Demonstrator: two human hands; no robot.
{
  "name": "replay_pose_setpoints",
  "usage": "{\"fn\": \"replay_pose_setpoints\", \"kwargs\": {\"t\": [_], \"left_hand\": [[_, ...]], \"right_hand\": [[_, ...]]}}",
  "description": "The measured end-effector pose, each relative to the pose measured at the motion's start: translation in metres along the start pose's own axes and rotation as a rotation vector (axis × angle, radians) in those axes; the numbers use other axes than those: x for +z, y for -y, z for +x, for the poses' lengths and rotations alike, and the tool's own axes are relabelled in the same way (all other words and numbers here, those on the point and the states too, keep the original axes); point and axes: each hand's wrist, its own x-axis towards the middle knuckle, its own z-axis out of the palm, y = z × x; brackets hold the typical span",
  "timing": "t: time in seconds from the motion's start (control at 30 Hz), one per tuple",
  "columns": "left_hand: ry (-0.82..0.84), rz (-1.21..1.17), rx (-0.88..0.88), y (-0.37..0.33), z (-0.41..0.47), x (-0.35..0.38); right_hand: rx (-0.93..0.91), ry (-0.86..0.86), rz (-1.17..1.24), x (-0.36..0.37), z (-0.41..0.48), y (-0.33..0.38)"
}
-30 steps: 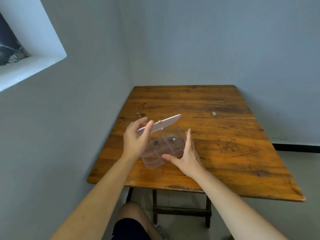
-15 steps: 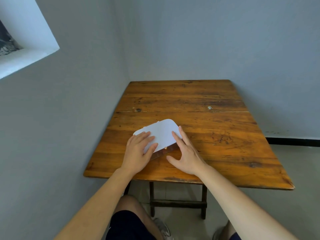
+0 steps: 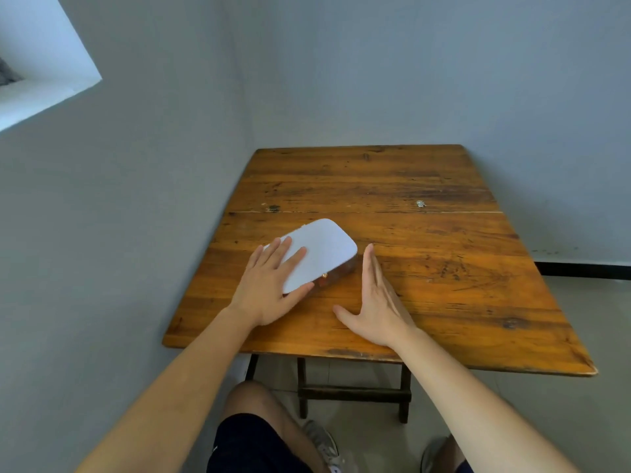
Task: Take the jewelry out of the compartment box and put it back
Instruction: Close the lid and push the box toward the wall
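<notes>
The compartment box (image 3: 324, 250) lies closed on the wooden table (image 3: 444, 285), its pale lid facing up and a small gold clasp on its near edge. The jewelry inside is hidden by the lid. My left hand (image 3: 269, 288) rests flat on the near left part of the lid, fingers spread, holding nothing. My right hand (image 3: 375, 302) is open just to the right of the box, edge-on to the table, with its fingertips close to the box's right corner but apart from it.
A small silvery piece (image 3: 420, 203) lies on the table at the far right, near the seam between the boards. Grey walls stand behind and to the left of the table. My knees and shoes show below the table's near edge.
The lid, held up by my left hand a second ago, has come down and the box is shut. My right hand has drawn back off the lid to the right.
</notes>
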Motion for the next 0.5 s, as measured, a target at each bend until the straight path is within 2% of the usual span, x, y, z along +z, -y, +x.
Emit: {"fn": "replay_pose_setpoints", "kwargs": {"t": [0.2, 0.33, 0.5], "left_hand": [[-0.072, 0.053, -0.319, 0.017, 0.032, 0.01], [-0.059, 0.069, -0.519, 0.038, 0.051, 0.008], [-0.088, 0.097, -0.639, 0.05, 0.071, 0.011]], "right_hand": [[-0.054, 0.055, -0.309, 0.005, 0.003, 0.003], [-0.057, 0.073, -0.344, 0.009, 0.005, -0.001], [-0.073, 0.055, -0.346, 0.01, 0.006, -0.002]]}}
